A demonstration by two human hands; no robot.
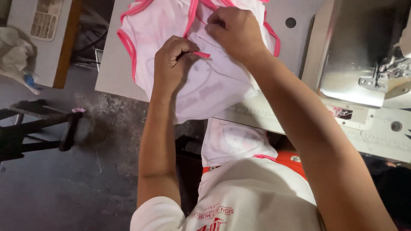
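Observation:
A pale pink garment piece (159, 25) with bright pink trim lies on the grey sewing table (112, 72) and hangs over its near edge. My left hand (173, 62) pinches a short end of the pink trim (202, 54) between thumb and fingers. My right hand (235, 30) is closed on the fabric just above it, near a pink seam. A second pale pink piece (233, 141) lies on my lap below the table edge.
A sewing machine (364, 55) with a metal plate and presser foot stands at the right on the table. A dark wooden stool (38, 128) sits on the concrete floor at the left. White cloth (15, 53) lies at the far left.

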